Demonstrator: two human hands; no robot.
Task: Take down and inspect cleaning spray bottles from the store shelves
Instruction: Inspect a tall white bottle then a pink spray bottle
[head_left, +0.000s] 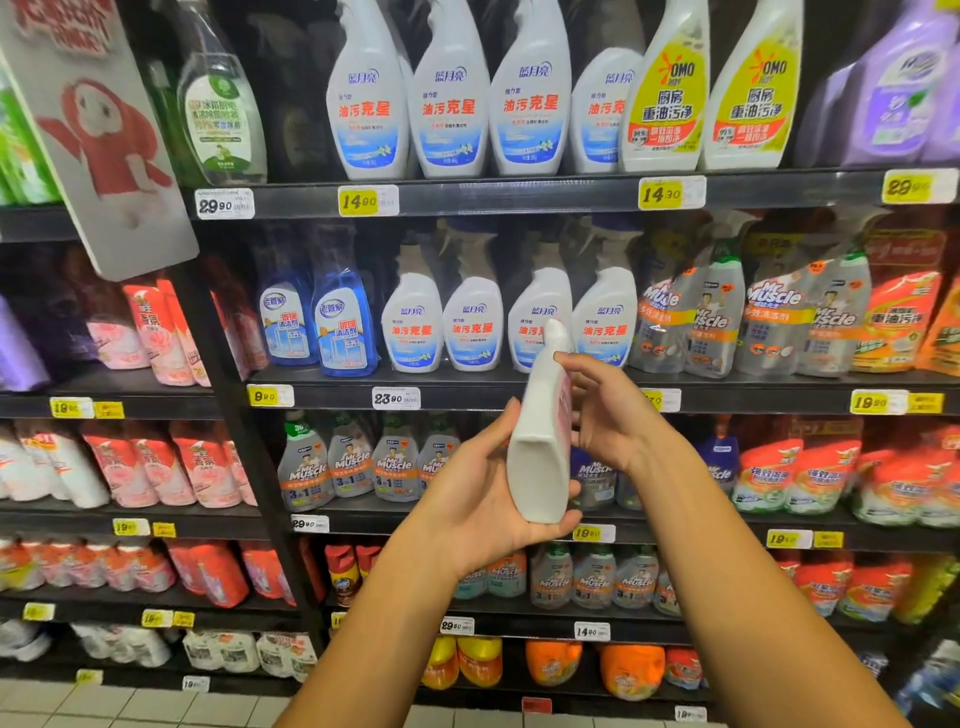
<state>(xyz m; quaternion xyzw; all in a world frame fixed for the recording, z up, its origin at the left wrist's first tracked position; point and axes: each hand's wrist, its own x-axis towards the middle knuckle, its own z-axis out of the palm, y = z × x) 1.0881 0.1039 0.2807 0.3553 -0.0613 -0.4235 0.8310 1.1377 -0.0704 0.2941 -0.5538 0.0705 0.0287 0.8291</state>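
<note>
The left hand (483, 499) cradles the base of a white spray bottle (540, 441), with the palm under the bottom end and the thumb curled around the lower edge, so it grips the bottle. The right hand (613, 410) is on the other side, near the upper body of the bottle; its fingers are bent around the far face, but whether they press on the bottle or only hover beside it I cannot tell. The bottle is off the shelves, in the air in front of the third shelf (727, 535) from the top, between both hands. Its long axis stands nearly upright, leaning a little away from the person, with the narrow neck end up and forward toward the row of similar white bottles (472, 322) on the second shelf, and the flat bottom turned to the camera. The label side seems to face right (only a thin pink edge is visible). To inspect well, I think the left hand should keep the weight while the right hand turns the bottle about its long axis, slowly, until the label faces the eyes, and the trigger should not be squeezed.
</note>
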